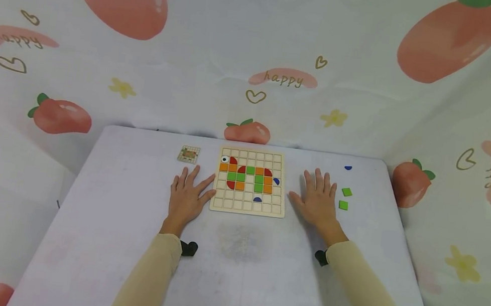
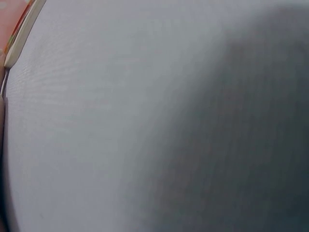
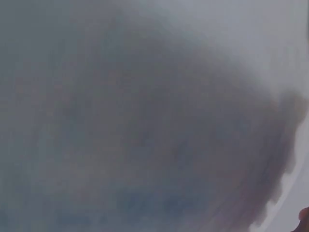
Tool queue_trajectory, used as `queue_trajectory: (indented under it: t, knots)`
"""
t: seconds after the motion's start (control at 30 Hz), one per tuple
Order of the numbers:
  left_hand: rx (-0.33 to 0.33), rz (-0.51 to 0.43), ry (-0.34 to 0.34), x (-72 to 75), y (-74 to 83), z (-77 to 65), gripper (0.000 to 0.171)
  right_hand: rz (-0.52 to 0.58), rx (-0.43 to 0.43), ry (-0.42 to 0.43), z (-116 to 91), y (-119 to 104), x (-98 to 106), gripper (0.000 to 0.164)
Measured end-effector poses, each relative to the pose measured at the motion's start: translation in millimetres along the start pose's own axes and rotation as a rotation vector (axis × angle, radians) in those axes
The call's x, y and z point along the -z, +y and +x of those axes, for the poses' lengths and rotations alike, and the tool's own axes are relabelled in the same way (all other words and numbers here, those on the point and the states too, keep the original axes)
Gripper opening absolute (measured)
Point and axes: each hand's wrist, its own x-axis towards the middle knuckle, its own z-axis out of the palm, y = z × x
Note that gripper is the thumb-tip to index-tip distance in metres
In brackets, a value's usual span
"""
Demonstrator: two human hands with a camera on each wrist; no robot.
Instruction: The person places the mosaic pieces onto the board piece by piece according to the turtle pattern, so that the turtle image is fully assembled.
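Observation:
A pale gridded puzzle board (image 1: 248,212) lies on the table. Red, orange and green tiles (image 1: 241,177) fill some cells, with a white eye tile (image 1: 225,159) at the upper left. Two blue half-round pieces are on it, one (image 1: 276,181) at the right and one (image 1: 257,200) lower down. My left hand (image 1: 187,198) rests on the table with fingers spread, thumb right at the board's left edge. To the right of the board, my right hand (image 1: 318,202) lies spread on the table and holds nothing. Mostly blurred tabletop shows in both wrist views.
Above my left hand lies a small patterned card (image 1: 188,154). Right of my right hand are two green squares, one (image 1: 347,192) above the other (image 1: 343,205), and a blue half-round piece (image 1: 348,167) farther back. A fruit-printed cloth (image 1: 189,91) hangs behind the table.

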Motion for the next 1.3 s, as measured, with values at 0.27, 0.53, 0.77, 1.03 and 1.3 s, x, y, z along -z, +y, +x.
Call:
queue_trajectory:
  t: [0.27, 0.53, 0.77, 1.03, 1.3]
  knots:
    - [0.005, -0.006, -0.005, -1.5, 0.4, -0.9, 0.058, 0.006, -0.037, -0.014, 1.5, 38.4, 9.1, 0.092]
    - [0.002, -0.011, -0.001, -3.4, 0.7, -0.2, 0.058, 0.083, -0.124, -0.044, 2.0, 79.9, 17.6, 0.097]
    - [0.006, -0.007, -0.001, -3.5, 1.7, -0.1, 0.059, 0.158, -0.194, -0.027, -3.7, 98.5, 28.0, 0.094]
    - [0.003, 0.002, -0.006, -2.6, 2.5, -0.6, 0.059, 0.355, -0.292, -0.049, -9.1, 117.8, 35.7, 0.085]
    - [-0.005, -0.009, 0.003, 0.6, 0.2, -0.2, 0.058, 0.509, -0.327, -0.030, -9.0, 124.9, 38.9, 0.073]
